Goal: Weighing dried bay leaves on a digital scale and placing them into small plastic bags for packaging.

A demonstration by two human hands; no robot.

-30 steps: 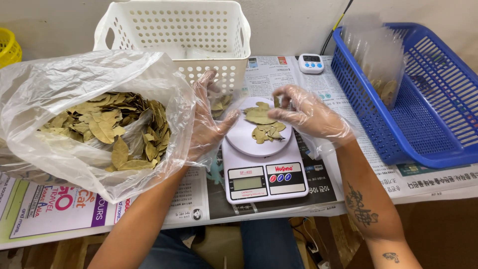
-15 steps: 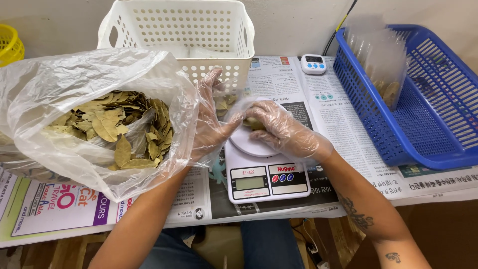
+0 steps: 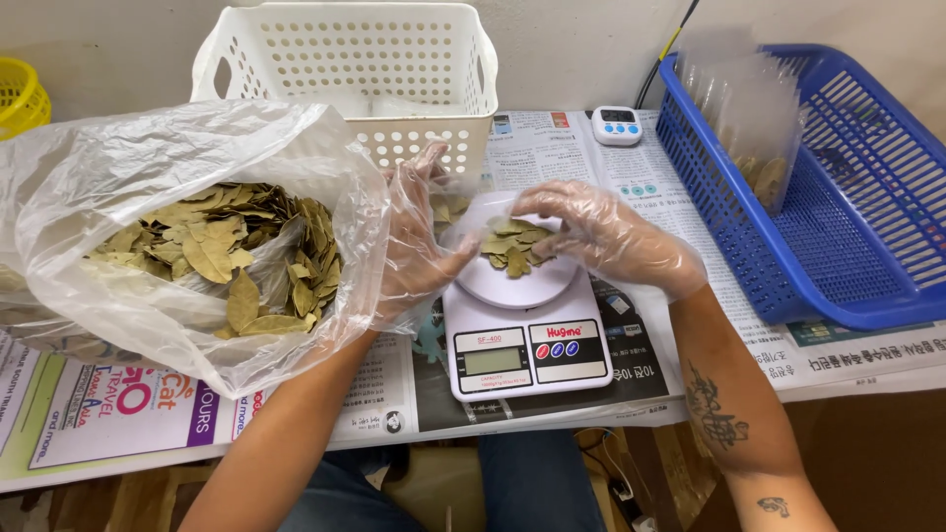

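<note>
A: Station note. White digital kitchen scale (image 3: 525, 340) on the newspaper-covered table (image 3: 650, 197). Small heap of dried olive-green bay leaves (image 3: 514, 246) sits on its round white weighing plate (image 3: 512, 281).

B: Hands?

A: Both in thin clear plastic gloves. Right hand (image 3: 611, 236) arched over the heap, fingertips curled down onto the leaves at the plate's far side; cannot tell whether it pinches any. Left hand (image 3: 419, 246) spread, nothing grasped, thumb at the plate's left rim, its back against the large clear plastic bag of dried leaves (image 3: 187, 246).

B: Step in hand?

A: My judgement: portioning by weight, adjusting the heap. The next move likely calls for lifting off the plate so the display settles.

B: Surroundings?

A: White perforated plastic basket (image 3: 345, 69) behind; blue slatted plastic basket (image 3: 838, 217) to the right.
</note>
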